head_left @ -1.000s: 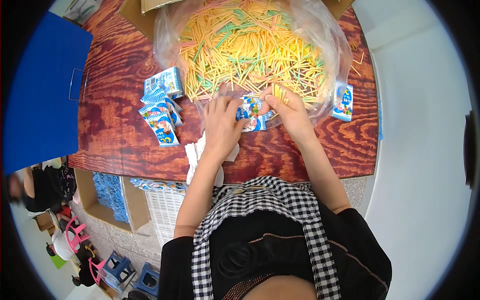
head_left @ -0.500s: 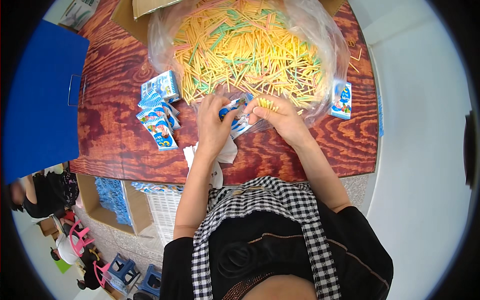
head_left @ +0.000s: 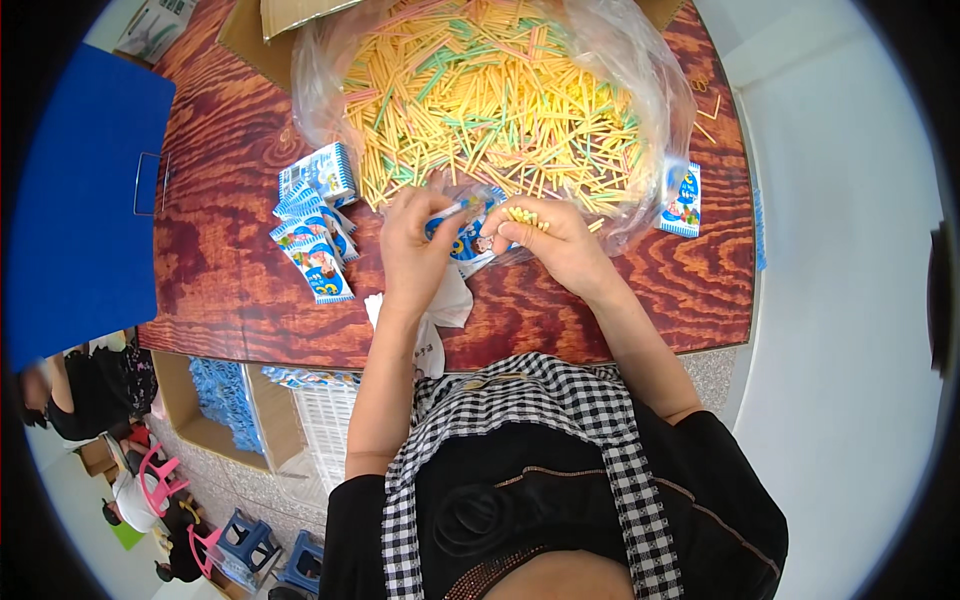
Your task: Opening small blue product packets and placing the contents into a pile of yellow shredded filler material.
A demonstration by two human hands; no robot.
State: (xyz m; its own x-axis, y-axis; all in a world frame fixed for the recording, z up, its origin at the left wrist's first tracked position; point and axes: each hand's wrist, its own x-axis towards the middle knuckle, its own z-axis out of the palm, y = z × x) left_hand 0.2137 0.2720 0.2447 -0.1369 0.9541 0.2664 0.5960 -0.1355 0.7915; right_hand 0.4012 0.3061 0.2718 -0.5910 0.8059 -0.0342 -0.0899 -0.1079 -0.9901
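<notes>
Closed round a bundle of short yellow sticks (head_left: 522, 217), my right hand (head_left: 565, 250) is at the near edge of a clear plastic bag (head_left: 312, 85). The bag lies spread open, heaped with yellow, green and pink sticks (head_left: 500, 105). A small blue-and-white packet (head_left: 468, 245) lies between my hands, its left edge in the bent fingers of my left hand (head_left: 412, 245). My right fingertips are against the packet's right side. Under my left wrist is a crumpled white cloth or tissue (head_left: 452, 302).
Several packets (head_left: 318, 265) lie fanned out at the left, beside a larger packet (head_left: 325, 172). Another packet (head_left: 682, 200) sits right of the bag. Cardboard flaps (head_left: 262, 50) rise behind. A blue panel (head_left: 85, 200) stands left; a white wall (head_left: 850, 250) is right. People sit at lower left.
My left hand has shifted slightly left and its fingers have moved off the packet's middle, so more of its printed face shows. My right hand still grips the sticks, slightly further left.
</notes>
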